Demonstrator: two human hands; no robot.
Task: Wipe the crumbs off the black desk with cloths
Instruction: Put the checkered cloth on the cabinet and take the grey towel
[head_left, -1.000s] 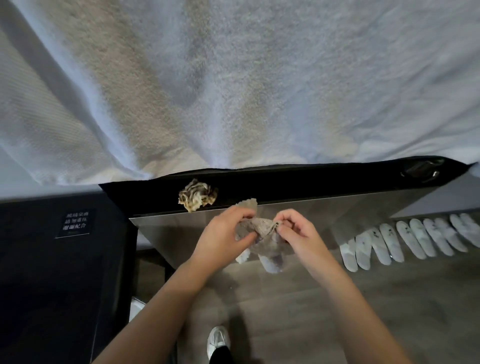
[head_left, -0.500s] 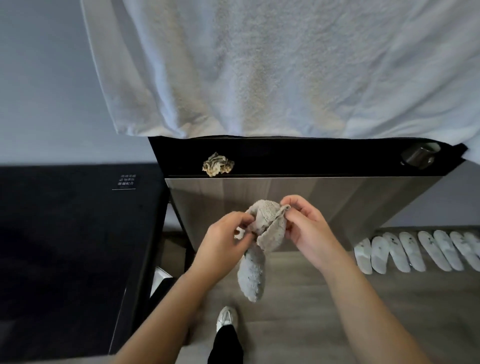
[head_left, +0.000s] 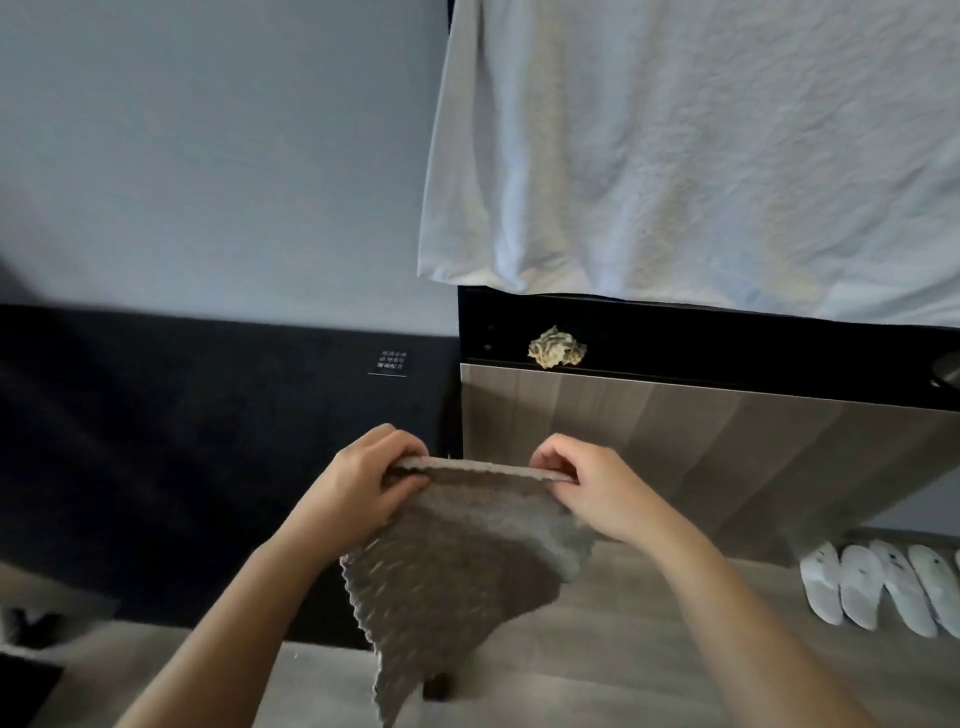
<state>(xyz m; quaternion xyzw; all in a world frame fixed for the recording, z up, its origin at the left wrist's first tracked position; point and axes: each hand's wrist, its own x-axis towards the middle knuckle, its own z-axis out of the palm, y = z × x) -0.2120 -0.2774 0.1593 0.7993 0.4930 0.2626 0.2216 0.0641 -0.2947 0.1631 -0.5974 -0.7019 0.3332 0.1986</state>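
Left hand (head_left: 363, 478) and right hand (head_left: 587, 483) each pinch a top corner of the grey cloth (head_left: 457, 561), pulled taut between them, black desk (head_left: 727, 338) at one o'clock carrying a crumpled wad (head_left: 557, 348).

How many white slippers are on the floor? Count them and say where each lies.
4 white slippers lie in a row on the floor at lower right: leftmost, second, third, and fourth near the frame edge. More may be cut off beyond it.
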